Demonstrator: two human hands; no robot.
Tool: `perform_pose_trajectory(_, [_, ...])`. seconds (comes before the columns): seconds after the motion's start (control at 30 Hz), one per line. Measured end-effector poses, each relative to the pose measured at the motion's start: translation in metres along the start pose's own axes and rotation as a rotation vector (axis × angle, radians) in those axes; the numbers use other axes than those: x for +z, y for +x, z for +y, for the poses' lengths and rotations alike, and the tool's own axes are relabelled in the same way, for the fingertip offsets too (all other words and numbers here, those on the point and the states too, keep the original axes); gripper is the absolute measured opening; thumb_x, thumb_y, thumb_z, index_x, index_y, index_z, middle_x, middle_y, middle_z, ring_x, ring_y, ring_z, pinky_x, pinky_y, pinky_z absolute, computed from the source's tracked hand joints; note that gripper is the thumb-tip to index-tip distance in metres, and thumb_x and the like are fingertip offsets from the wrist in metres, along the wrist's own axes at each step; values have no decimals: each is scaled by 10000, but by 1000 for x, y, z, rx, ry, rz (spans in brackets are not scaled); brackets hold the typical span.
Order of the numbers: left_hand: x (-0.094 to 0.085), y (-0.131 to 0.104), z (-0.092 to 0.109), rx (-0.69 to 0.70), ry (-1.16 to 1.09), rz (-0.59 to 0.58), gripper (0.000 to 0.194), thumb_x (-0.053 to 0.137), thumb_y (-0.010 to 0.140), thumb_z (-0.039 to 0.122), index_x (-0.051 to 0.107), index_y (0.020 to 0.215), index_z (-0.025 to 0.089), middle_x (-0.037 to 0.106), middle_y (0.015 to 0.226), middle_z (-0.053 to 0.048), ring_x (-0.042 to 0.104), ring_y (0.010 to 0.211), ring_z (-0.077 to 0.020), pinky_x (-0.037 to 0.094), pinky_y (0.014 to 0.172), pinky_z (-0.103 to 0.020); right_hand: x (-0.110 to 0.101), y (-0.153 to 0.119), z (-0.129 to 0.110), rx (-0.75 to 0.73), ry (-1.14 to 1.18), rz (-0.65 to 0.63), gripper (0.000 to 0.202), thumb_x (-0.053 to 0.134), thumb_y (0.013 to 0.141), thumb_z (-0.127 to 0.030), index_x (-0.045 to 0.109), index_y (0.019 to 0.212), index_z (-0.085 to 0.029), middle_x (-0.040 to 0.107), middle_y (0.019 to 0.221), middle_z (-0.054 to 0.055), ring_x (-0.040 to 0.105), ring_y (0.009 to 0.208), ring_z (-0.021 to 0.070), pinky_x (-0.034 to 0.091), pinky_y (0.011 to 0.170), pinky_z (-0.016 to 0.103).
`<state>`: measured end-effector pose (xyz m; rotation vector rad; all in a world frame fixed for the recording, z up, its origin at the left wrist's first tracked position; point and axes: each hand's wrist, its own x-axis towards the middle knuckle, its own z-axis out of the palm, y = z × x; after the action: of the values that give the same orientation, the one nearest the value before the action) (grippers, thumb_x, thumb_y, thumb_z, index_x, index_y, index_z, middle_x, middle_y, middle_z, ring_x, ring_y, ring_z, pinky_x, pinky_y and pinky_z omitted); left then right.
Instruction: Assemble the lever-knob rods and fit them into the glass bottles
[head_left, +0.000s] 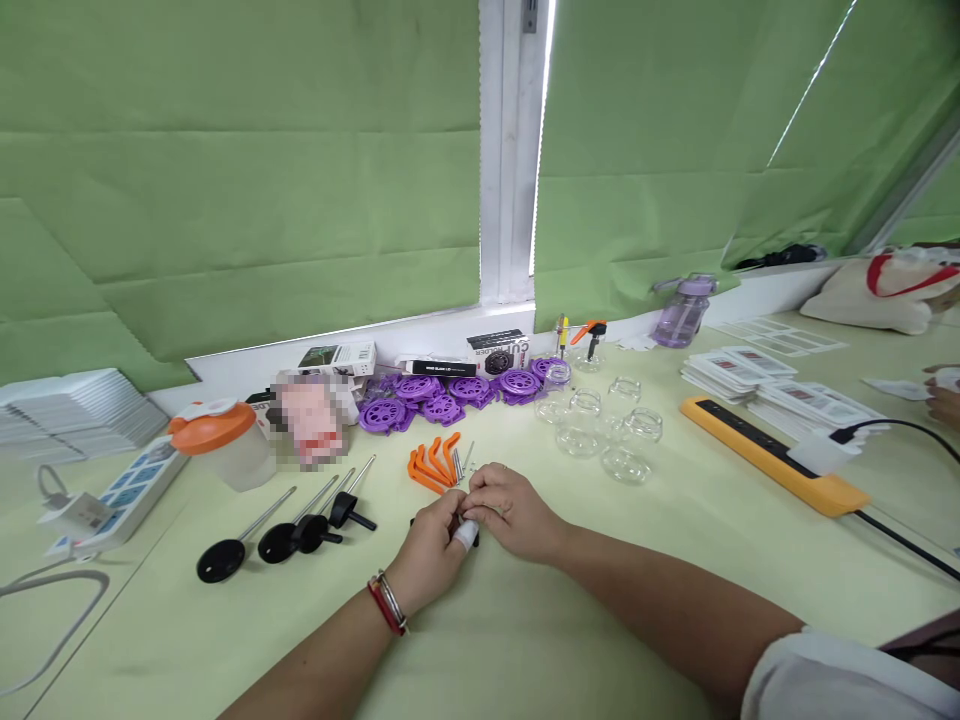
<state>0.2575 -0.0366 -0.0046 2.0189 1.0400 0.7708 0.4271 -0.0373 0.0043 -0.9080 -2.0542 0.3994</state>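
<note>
My left hand (433,548) and my right hand (517,512) meet over the table, fingertips pinched together. Bits of a black part show under and beside the fingers; most of it is hidden, so its kind is unclear. White tape wraps a digit of my left hand. Just beyond the hands lie several bent orange plastic handles (433,462) and thin metal pins (459,466). To the left rest several black discs with metal rods (279,541). Purple spoked plastic discs (442,407) are heaped farther back, with clear plastic cups (578,438) at their right.
An orange-lidded cup (244,455) and a white power strip (139,490) stand left. At the right are a yellow power strip (772,458), stacked printed cards (739,375) and a purple bottle (684,315). Boxes (499,352) line the back. Another person's hand (943,400) shows far right.
</note>
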Motion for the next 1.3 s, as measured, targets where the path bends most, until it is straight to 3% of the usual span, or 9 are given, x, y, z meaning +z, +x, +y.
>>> perform_pose_trajectory(0.2, [0,0,-1,1,-14,5,69,466,789,195,508,841,181,515,715,2,443,645,-131,354,601,-239,2,-1,1,22,11,-26,158,530,827,-157,679,849,-206,585,842,45,533,817,162,456,749,299])
perform_pose_trajectory(0.4, [0,0,2,-7,-52,38,100,514,764,221,555,847,182,556,700,-6,477,651,-141,376,607,-244,0,-1,-2,82,77,51,117,537,805,-158,645,824,-196,572,886,57,548,838,162,464,768,297])
perform_pose_trajectory(0.5, [-1,0,2,-5,-47,27,100,506,773,211,554,855,179,564,717,-7,474,648,-135,369,599,-240,-1,-2,0,101,106,32,127,528,826,-169,652,822,-196,571,849,46,550,808,150,460,750,278])
perform_pose_trajectory(0.8, [-1,0,-1,-20,-21,5,86,470,802,200,526,865,180,528,723,3,449,645,-127,340,587,-231,0,-3,4,107,155,-5,168,520,861,-212,686,843,-193,584,836,38,556,798,142,459,739,262])
perform_pose_trajectory(0.97, [-3,0,2,-32,-29,1,62,469,809,238,494,839,190,476,669,25,411,606,-117,337,579,-225,-5,-3,12,181,170,32,198,467,887,-193,661,853,-182,605,835,43,573,792,136,457,747,260])
perform_pose_trajectory(1.07, [-4,0,3,-57,-60,-6,63,472,801,250,483,818,191,464,656,27,395,591,-112,336,568,-218,-8,-6,19,301,62,-73,104,571,817,-229,661,839,-180,612,805,31,570,719,135,447,666,248])
perform_pose_trajectory(1.17, [-4,0,4,-73,-84,-7,72,484,784,251,496,817,188,469,652,23,391,582,-112,337,562,-217,-8,-9,19,333,-89,-265,198,714,666,-276,678,840,-189,625,807,26,569,699,152,417,606,240])
perform_pose_trajectory(1.3, [-4,0,2,-71,-79,1,80,490,778,250,508,827,189,481,652,22,402,584,-114,336,555,-216,-8,-9,14,300,-207,-346,142,617,704,-155,689,821,-190,643,782,30,568,686,149,393,610,235])
